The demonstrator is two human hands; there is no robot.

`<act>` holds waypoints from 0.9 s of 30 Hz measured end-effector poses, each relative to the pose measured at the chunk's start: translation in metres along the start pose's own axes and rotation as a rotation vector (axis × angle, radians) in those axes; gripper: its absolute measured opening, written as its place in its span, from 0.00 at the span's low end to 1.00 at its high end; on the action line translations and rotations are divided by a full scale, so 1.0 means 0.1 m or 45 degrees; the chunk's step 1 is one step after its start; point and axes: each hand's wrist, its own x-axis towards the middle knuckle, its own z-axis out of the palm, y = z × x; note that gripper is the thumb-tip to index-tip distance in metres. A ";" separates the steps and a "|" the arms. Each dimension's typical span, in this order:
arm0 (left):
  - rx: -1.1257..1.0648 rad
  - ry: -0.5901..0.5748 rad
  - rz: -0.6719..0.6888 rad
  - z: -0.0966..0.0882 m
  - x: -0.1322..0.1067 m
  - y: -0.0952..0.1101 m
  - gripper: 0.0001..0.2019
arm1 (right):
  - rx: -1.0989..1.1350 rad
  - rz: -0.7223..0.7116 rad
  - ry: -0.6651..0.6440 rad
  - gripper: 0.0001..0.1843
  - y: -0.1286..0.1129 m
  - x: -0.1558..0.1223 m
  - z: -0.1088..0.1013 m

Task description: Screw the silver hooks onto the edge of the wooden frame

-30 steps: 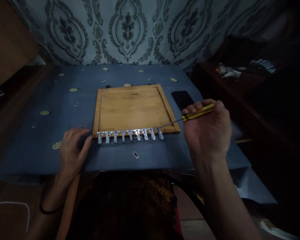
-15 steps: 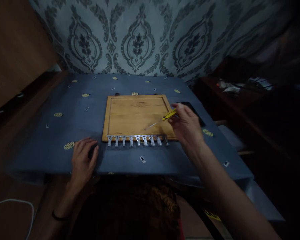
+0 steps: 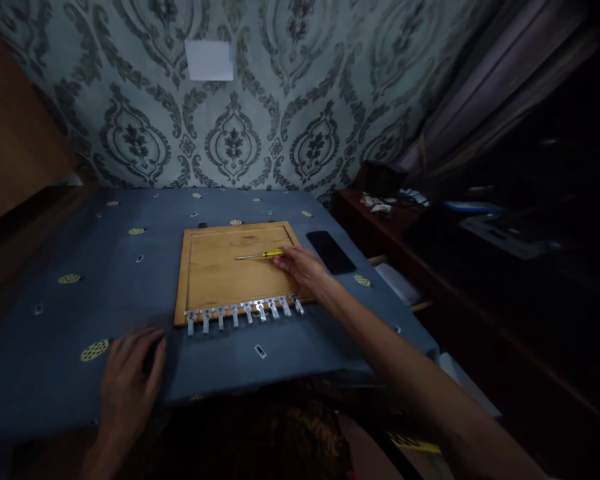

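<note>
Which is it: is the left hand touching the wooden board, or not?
Apart: the head view shows a strip of blue tablecloth between the left hand and the wooden board.

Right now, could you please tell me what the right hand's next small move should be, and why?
I would probably have the right hand set the yellow screwdriver down on the wooden board: the tool looks nearly flat over bare wood, with its tip away from the row of metal pieces along the near edge.
</note>
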 end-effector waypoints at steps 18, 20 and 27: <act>0.068 0.059 0.169 0.02 0.02 -0.02 0.08 | -1.466 -0.475 0.611 0.41 -0.46 -0.13 -1.26; 0.078 0.073 0.175 0.02 0.03 0.00 0.08 | -1.604 -0.419 0.627 0.45 -0.41 -0.11 -1.34; 0.084 0.072 0.113 0.02 0.04 0.02 0.07 | -1.883 -0.330 0.604 0.48 -0.29 -0.10 -1.30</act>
